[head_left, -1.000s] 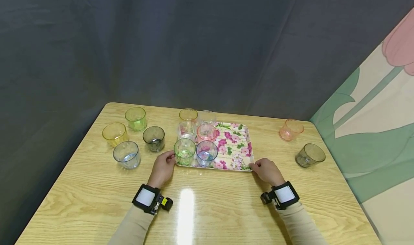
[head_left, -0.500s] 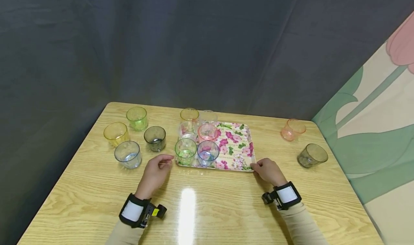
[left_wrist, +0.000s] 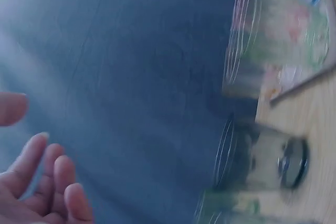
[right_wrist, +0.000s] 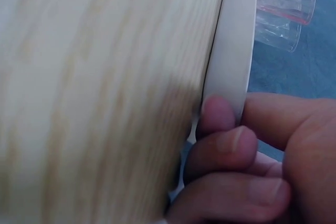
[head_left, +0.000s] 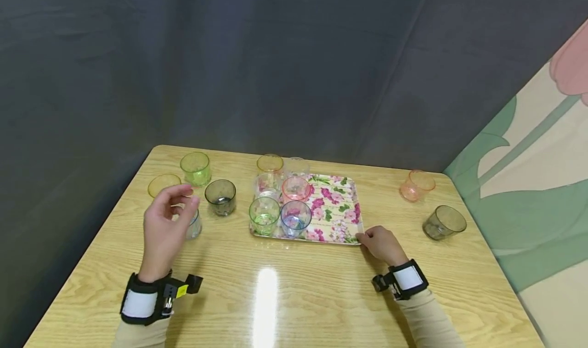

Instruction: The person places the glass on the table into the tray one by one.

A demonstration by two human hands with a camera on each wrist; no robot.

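Left hand [head_left: 165, 220] raised, fingers loosely spread, holding nothing, poised over the clear glass [head_left: 193, 224] just beside the yellow glass [head_left: 162, 184]. Right hand [head_left: 379, 243] pinches the near right corner of the floral tray [head_left: 337, 210], seemingly to steady it. Six glasses crowd the tray's left half; others stand loose on the tabletop [head_left: 294, 297].

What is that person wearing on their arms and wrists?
Both arms wear beige long sleeves. The left wrist has a black band with a white rectangular patch, and a small black camera unit with a yellow mark sticks out beside it. The right wrist has the same kind of black band with a white patch and a black unit on its side. The left hand and right hand are bare, with no gloves or rings visible.
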